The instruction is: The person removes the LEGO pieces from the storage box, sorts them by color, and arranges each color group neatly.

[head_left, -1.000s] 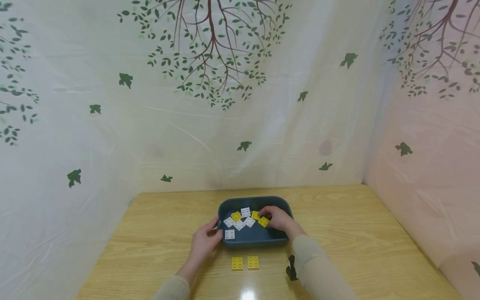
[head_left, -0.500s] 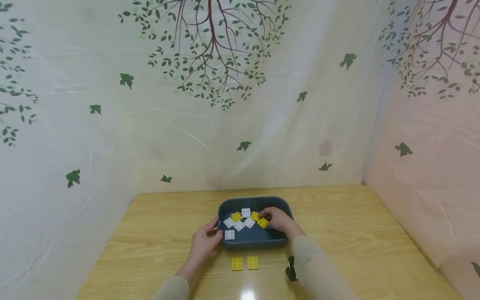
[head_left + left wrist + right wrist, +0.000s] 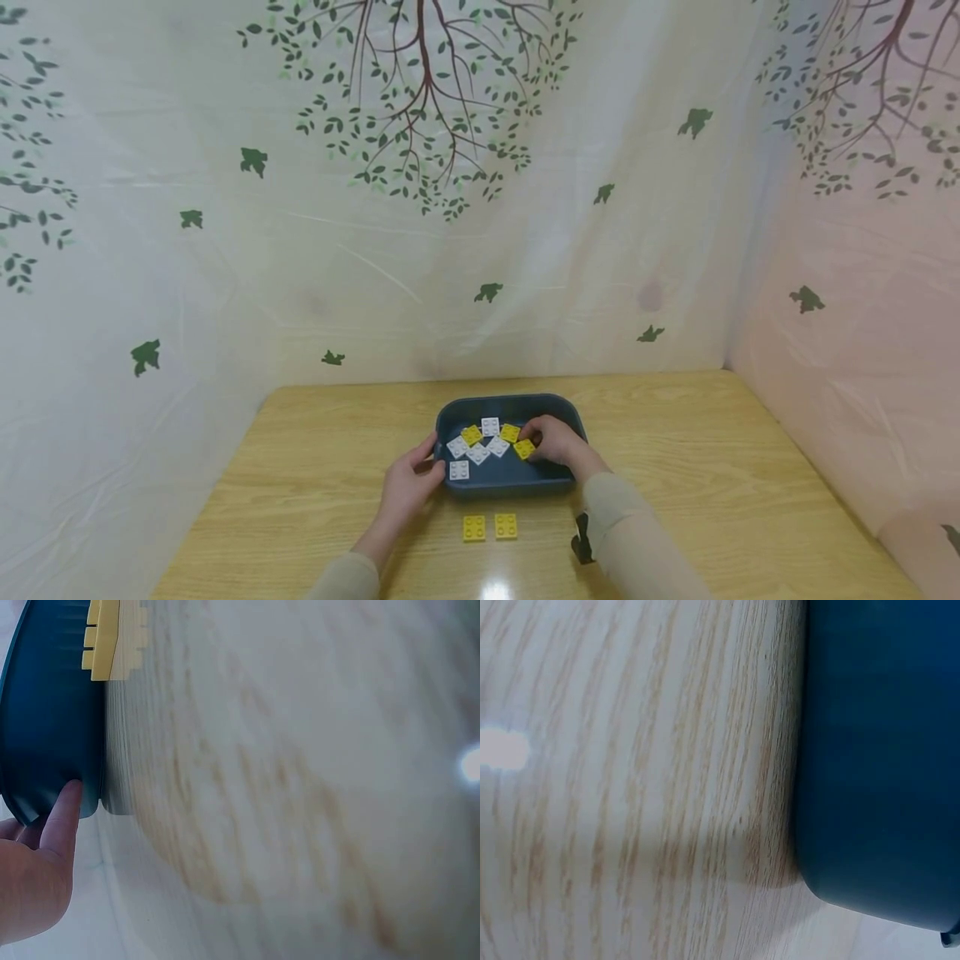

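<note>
A dark blue plastic bin [image 3: 517, 475] stands on the table, with several white and yellow toy building bricks inside. My left hand [image 3: 407, 482] grips the bin's left end; in the left wrist view the thumb [image 3: 63, 821] lies along the outer wall [image 3: 49, 712]. Reaching into the bin's right part, my right hand [image 3: 557, 442] holds a yellow brick [image 3: 524, 449] at its right edge by the fingertips. Another yellow brick [image 3: 510, 433] lies just behind it, beside a white brick [image 3: 498, 447]. The right wrist view shows only the bin's outside [image 3: 877, 765] and tabletop, not the hand.
Two yellow bricks, a left one [image 3: 474, 528] and a right one [image 3: 506, 526], lie side by side on the wooden table [image 3: 300, 475] in front of the bin. A lone white brick [image 3: 459, 471] sits in the bin's front left corner. Printed sheeting [image 3: 487, 250] surrounds the table.
The yellow brick at my right fingertips has shifted slightly left and toward the front of the bin. My left hand and the bin have stayed in place.
</note>
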`<state>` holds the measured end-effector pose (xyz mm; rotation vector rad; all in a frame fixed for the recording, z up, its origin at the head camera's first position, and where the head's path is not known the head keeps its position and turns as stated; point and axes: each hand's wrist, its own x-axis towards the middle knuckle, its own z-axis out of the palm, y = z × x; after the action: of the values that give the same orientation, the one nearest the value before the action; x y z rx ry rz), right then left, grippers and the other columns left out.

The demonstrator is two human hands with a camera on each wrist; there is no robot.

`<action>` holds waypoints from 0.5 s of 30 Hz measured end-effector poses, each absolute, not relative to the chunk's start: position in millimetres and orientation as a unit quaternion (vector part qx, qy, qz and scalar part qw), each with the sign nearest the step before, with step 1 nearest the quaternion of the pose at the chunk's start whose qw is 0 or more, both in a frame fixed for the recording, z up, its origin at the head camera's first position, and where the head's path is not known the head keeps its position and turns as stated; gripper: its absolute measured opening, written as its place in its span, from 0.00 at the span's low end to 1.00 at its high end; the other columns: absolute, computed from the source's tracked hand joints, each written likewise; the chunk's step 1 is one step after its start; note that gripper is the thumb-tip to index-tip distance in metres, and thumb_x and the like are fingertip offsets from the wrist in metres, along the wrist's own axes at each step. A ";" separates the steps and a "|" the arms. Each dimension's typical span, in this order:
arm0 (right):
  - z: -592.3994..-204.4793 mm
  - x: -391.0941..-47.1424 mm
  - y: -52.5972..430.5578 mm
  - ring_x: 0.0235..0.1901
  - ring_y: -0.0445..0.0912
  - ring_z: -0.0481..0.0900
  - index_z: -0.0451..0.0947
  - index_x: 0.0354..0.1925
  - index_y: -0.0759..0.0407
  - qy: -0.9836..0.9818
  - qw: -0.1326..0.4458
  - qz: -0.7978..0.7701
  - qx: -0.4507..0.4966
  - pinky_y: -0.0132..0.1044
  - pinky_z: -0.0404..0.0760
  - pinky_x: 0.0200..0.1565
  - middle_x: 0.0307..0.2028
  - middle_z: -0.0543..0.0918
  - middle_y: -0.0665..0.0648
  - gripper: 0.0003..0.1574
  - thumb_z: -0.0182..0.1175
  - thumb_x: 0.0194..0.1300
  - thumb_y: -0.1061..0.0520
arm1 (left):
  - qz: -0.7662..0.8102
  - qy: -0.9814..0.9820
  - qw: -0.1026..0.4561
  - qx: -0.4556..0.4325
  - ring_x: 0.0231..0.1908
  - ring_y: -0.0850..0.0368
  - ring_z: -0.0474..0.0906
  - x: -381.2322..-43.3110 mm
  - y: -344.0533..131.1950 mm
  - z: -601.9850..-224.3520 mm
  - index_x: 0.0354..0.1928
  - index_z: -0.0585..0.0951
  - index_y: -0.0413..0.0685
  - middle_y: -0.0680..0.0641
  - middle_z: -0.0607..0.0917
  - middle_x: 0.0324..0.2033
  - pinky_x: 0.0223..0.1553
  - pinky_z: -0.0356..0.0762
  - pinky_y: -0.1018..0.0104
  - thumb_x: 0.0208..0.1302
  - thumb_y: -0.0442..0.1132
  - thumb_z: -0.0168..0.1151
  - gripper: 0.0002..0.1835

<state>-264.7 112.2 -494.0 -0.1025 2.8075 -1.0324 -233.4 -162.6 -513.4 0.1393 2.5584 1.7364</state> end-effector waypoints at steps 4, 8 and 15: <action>-493.4 -263.7 111.4 0.37 0.47 0.76 0.84 0.38 0.60 0.941 0.073 -0.329 -0.039 0.48 0.79 0.49 0.35 0.82 0.52 0.16 0.73 0.49 0.70 | 0.561 0.826 0.021 0.044 0.55 0.43 0.78 -233.6 -162.4 -513.6 0.68 0.73 0.47 0.40 0.75 0.64 0.56 0.78 0.52 0.65 0.37 0.64 0.29; -494.2 -264.1 111.7 0.36 0.46 0.75 0.84 0.37 0.59 0.945 0.068 -0.315 -0.051 0.48 0.79 0.49 0.35 0.81 0.51 0.15 0.74 0.49 0.69 | 0.562 0.825 0.021 0.049 0.55 0.43 0.79 -233.9 -163.1 -514.2 0.68 0.73 0.46 0.39 0.75 0.64 0.56 0.78 0.52 0.65 0.36 0.64 0.29; -497.2 -265.5 112.5 0.37 0.46 0.74 0.85 0.37 0.58 0.948 0.069 -0.306 -0.056 0.47 0.79 0.49 0.35 0.79 0.51 0.16 0.75 0.48 0.69 | 0.564 0.824 0.018 0.060 0.54 0.43 0.79 -234.2 -163.3 -515.3 0.68 0.73 0.45 0.39 0.75 0.64 0.54 0.79 0.53 0.65 0.35 0.63 0.29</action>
<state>-265.5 112.5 -497.2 -0.1694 2.8545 -0.9209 -234.2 -163.3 -515.3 0.1849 2.5590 1.7507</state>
